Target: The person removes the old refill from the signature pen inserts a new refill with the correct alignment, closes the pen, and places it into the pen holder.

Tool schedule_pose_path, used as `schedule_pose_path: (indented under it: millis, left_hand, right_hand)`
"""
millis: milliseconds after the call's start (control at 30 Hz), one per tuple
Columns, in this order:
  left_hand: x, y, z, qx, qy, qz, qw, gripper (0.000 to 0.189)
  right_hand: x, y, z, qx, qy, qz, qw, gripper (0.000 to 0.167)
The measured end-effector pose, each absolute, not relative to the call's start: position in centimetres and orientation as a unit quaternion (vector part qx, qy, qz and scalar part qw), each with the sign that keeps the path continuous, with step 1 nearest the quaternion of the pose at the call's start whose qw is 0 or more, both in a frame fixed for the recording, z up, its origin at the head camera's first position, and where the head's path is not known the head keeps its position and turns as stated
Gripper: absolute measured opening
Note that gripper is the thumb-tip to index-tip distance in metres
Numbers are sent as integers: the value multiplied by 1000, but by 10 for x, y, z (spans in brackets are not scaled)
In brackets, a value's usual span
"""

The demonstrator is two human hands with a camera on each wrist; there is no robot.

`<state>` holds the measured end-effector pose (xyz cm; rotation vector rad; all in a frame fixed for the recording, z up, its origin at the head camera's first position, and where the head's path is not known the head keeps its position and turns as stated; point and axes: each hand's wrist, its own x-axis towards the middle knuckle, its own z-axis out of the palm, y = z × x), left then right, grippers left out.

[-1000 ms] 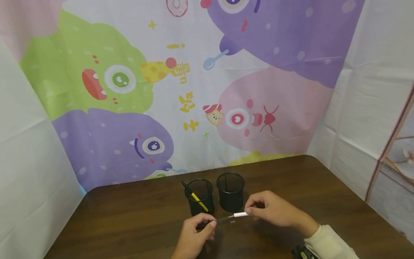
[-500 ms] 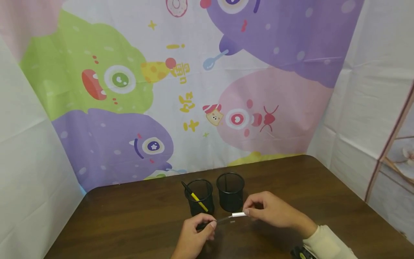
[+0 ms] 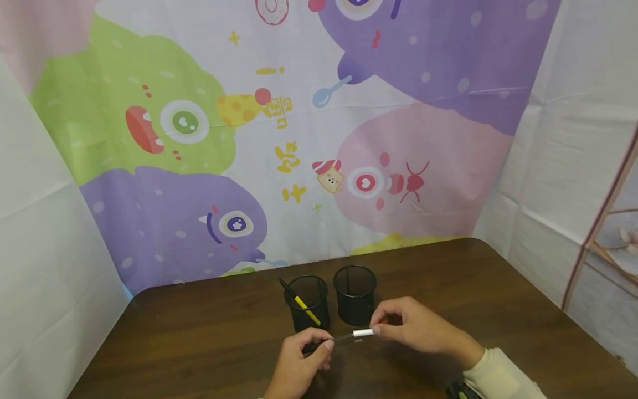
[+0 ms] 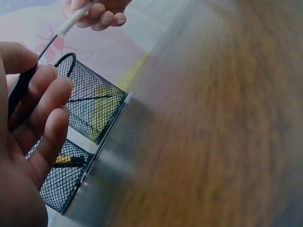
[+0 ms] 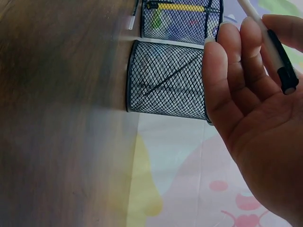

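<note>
The white tube (image 3: 363,332) is held above the worktop (image 3: 199,343), nearer the person than the mesh cup with the yellow pen (image 3: 304,321) and a little to its right. Over the last second it has shifted slightly leftward, carried by the right hand (image 3: 423,331), while the left hand (image 3: 298,363) has kept its place. So the two hands are now closer together, and less of the dark rod (image 4: 47,46) seems bare between them; I judge the tube is sliding further along it. Right grip: thumb and fingertips pinch the tube. Left grip: thumb and fingers pinch the black handle (image 4: 20,90) from which the rod extends. The second cup (image 3: 355,307), just right of the landmark cup, has not moved.
</note>
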<state>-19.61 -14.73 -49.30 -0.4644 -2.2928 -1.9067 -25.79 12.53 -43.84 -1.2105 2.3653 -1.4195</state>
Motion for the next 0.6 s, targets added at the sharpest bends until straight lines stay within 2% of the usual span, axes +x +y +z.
schedule_pose_path:
  millis: [600]
  left_hand:
    - [-197,-147,-493,-150,-760,-630,58,12]
  right_hand:
    - [-256,127,-433,-409,786,-462,44,7]
